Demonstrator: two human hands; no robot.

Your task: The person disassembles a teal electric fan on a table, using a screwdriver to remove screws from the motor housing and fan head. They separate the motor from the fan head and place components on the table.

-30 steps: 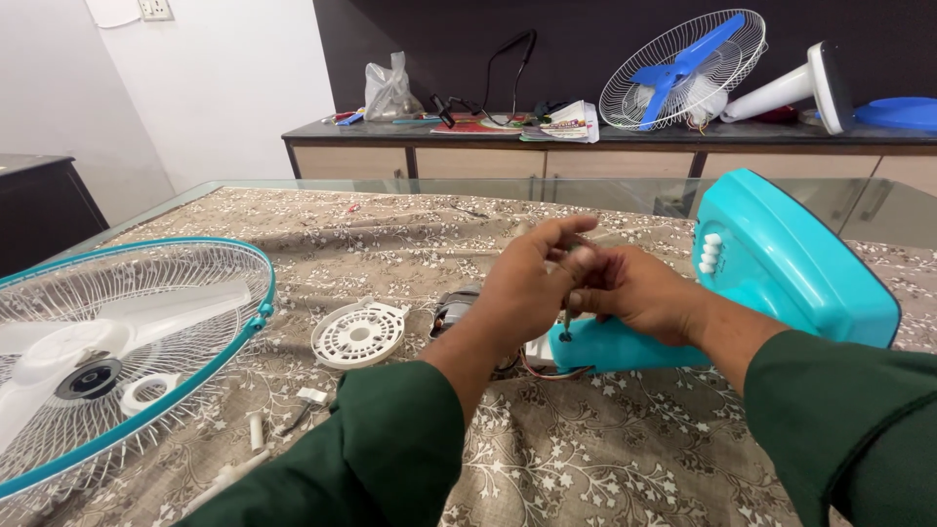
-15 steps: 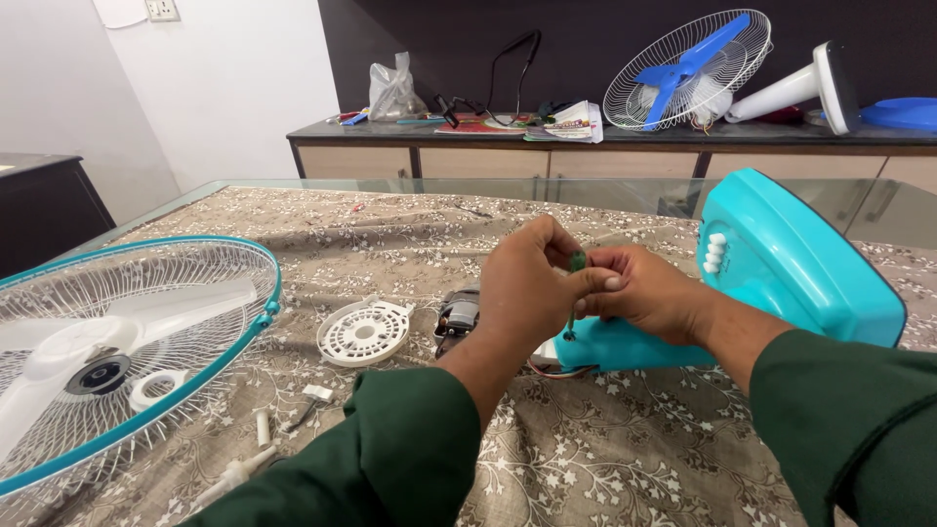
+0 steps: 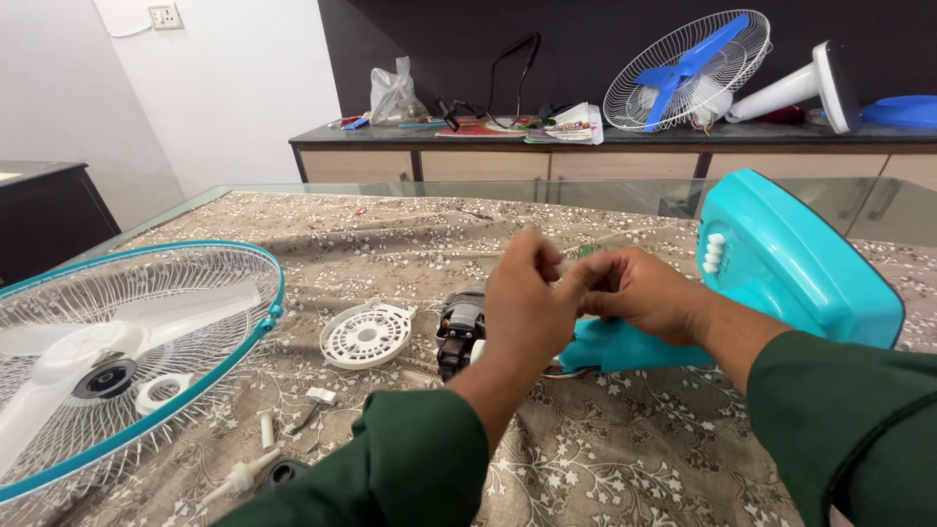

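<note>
Both hands meet in mid-air above the middle of the bench (image 3: 634,468), which is covered with a brown flowered cloth. The left hand (image 3: 527,307) is raised with its back to the camera, its thumb and forefinger drawn close together at the top. The right hand (image 3: 639,293) comes in from the right, its fingers curled and its fingertips touching those of the left. Between the two grips sits something very small, a pale bit with a hint of green (image 3: 576,259); it is blurred, so its kind cannot be told, and whether either grip truly pinches it or only touches it cannot be told either. Neither grip is spread wide.

Just below the hands lies the dark fan motor (image 3: 461,330), and beside it, under the right wrist, the teal neck (image 3: 625,349) of the teal fan base (image 3: 795,263), which stands tilted on the right with white buttons on its face.

Left of the motor lies a round white slotted cover (image 3: 366,335). Further left rests the wire fan guard (image 3: 117,342) with a teal rim and pale blades inside. Near the front edge are small white pieces (image 3: 264,429) and a screw-like bit.

On the far counter (image 3: 586,141) stand another fan with blue blades (image 3: 683,70), a white stand (image 3: 800,88) and a plastic bag (image 3: 395,96).
</note>
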